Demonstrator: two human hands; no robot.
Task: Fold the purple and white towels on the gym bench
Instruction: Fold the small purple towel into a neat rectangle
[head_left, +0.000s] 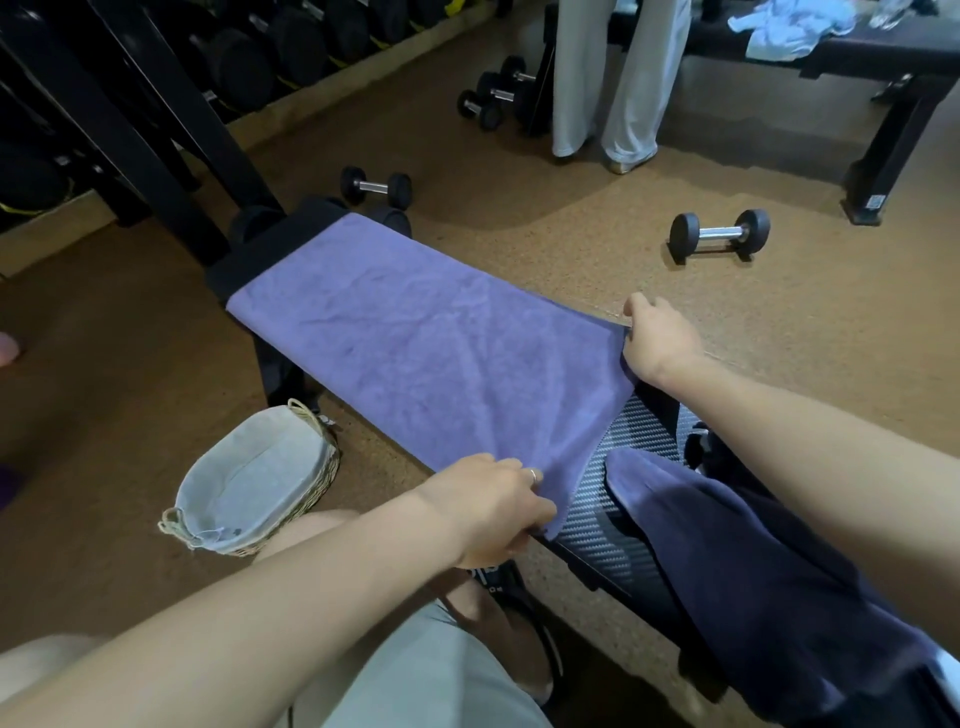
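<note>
A purple towel (410, 332) lies spread flat along the black gym bench (618, 499), reaching to its far end. My left hand (493, 506) pinches the towel's near left corner at the bench's edge. My right hand (657, 338) grips the near right corner on the far side of the bench. A darker purple towel (753, 561) lies bunched on the bench's near end, under my right forearm. A sliver of white cloth (948, 675) shows at the bottom right edge.
A wicker basket (254, 483) with a grey liner sits on the floor left of the bench. Dumbbells (719, 234) lie on the cork floor beyond. A person's legs (605, 78) stand by another bench (831, 52) with a light cloth. A dumbbell rack (234, 57) lines the back left.
</note>
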